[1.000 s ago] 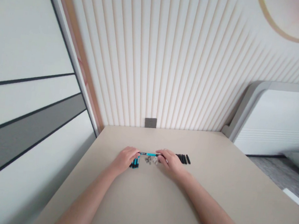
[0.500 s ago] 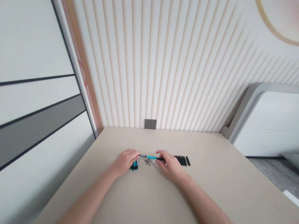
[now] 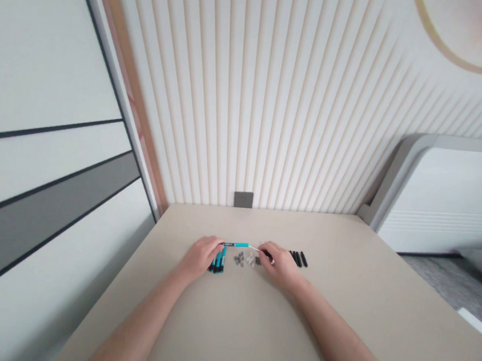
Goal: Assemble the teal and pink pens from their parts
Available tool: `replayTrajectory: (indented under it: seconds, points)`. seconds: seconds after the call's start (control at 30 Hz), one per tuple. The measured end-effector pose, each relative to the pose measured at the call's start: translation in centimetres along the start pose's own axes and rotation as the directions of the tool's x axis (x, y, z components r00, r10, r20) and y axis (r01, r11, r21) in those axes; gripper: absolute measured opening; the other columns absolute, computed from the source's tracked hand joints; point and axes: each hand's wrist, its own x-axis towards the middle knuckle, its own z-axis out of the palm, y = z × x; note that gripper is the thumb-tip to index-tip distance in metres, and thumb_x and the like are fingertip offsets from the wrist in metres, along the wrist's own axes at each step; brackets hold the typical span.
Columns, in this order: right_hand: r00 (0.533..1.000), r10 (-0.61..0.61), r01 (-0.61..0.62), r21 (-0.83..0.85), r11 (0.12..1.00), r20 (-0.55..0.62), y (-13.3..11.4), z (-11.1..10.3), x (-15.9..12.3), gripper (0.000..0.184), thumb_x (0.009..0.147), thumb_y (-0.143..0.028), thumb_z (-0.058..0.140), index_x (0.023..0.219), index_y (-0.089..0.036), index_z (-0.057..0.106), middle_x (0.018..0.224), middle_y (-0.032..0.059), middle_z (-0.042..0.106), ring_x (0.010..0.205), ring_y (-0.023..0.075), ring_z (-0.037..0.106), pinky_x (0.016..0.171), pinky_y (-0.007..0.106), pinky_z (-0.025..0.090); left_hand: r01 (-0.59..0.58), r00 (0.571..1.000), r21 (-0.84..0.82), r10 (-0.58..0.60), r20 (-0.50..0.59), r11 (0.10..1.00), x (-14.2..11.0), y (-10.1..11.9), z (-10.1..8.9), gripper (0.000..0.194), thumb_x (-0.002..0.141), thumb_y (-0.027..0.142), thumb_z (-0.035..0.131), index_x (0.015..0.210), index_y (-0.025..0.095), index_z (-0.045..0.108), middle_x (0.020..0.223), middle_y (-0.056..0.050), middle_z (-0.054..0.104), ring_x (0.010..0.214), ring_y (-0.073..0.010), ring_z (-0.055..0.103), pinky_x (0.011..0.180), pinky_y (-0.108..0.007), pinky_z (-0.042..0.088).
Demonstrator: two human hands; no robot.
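My left hand (image 3: 204, 256) is closed on the left end of a blue-and-black marker barrel (image 3: 240, 245), held level above the table. From its right end a thin white rod (image 3: 253, 248) reaches to my right hand (image 3: 278, 261). That hand is closed around a small black marker part (image 3: 266, 254), partly hidden by the fingers. Several blue-and-black markers (image 3: 217, 261) lie side by side just under my left hand. Small grey pieces (image 3: 239, 258) and whitish pieces (image 3: 250, 259) are scattered between the hands. Several black caps or tubes (image 3: 299, 259) lie in a row beyond my right hand.
The beige table (image 3: 234, 323) meets a ribbed wall with a dark socket (image 3: 243, 199). A white panelled cabinet (image 3: 50, 195) borders the left side. At the right stands a pale headboard (image 3: 450, 197). Below the table's front edge is a dark gap.
My right hand has drawn slightly right, away from the blue barrel. A white rod now shows between the barrel and the black part, which were joined. The barrel has risen slightly.
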Motion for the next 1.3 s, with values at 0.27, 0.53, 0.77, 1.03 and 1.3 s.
replayTrajectory:
  seconds: [0.27,0.53,0.77,1.03,1.3]
  points:
    - [0.982,-0.148,0.153,-0.035,0.988,0.113,0.0,-1.0,-0.1,0.012,0.089,-0.018,0.053,0.091,-0.020,0.065,0.084,0.0043,0.065,0.082,0.0176,0.058,0.077,0.029,0.043,0.084,0.988,0.021,-0.080,-0.135,0.996,-0.1,0.2,-0.7,0.025,0.098,0.030,0.036,0.100,0.020,0.059,0.087,-0.005,0.066,0.083,-0.0196,0.061,0.076,-0.032,0.047]
    - [0.906,-0.276,0.313,-0.069,0.947,0.321,-1.2,-0.1,-0.4,0.010,0.087,-0.022,0.059,0.086,-0.021,0.069,0.084,0.0052,0.066,0.084,0.0184,0.060,0.078,0.030,0.044,0.005,1.000,0.053,-0.006,0.013,0.999,-0.1,0.6,-0.8,0.029,0.099,0.033,0.034,0.090,0.019,0.058,0.078,-0.004,0.060,0.075,-0.0183,0.055,0.073,-0.031,0.043]
    - [0.985,-0.115,0.122,-0.052,0.991,0.130,-0.7,-0.2,-0.2,0.019,0.093,-0.033,0.053,0.097,-0.020,0.067,0.086,0.0063,0.066,0.081,0.0187,0.060,0.077,0.031,0.046,-0.051,0.996,0.010,0.050,0.077,0.999,-0.1,0.9,-0.8,0.029,0.099,0.032,0.036,0.087,0.019,0.059,0.076,-0.004,0.060,0.074,-0.0176,0.055,0.072,-0.029,0.042]
    - [0.995,-0.060,0.052,0.104,0.993,0.079,-0.6,-0.1,-0.1,0.030,0.095,-0.033,0.053,0.122,-0.023,0.058,0.096,0.0051,0.065,0.084,0.0169,0.060,0.079,0.030,0.047,-0.167,0.972,0.006,0.163,0.167,0.986,-0.1,1.0,-0.4,0.026,0.098,0.030,0.040,0.092,0.017,0.061,0.081,-0.005,0.063,0.077,-0.0183,0.056,0.075,-0.030,0.042]
    - [0.989,-0.119,0.109,0.102,0.989,0.090,-0.8,0.7,0.0,0.023,0.096,-0.032,0.050,0.109,-0.021,0.065,0.094,0.0068,0.067,0.084,0.0176,0.060,0.079,0.031,0.047,-0.117,0.982,-0.106,0.131,0.135,0.987,0.0,1.6,-0.4,0.033,0.098,0.038,0.038,0.088,0.018,0.062,0.074,-0.005,0.061,0.073,-0.0174,0.054,0.071,-0.029,0.042]
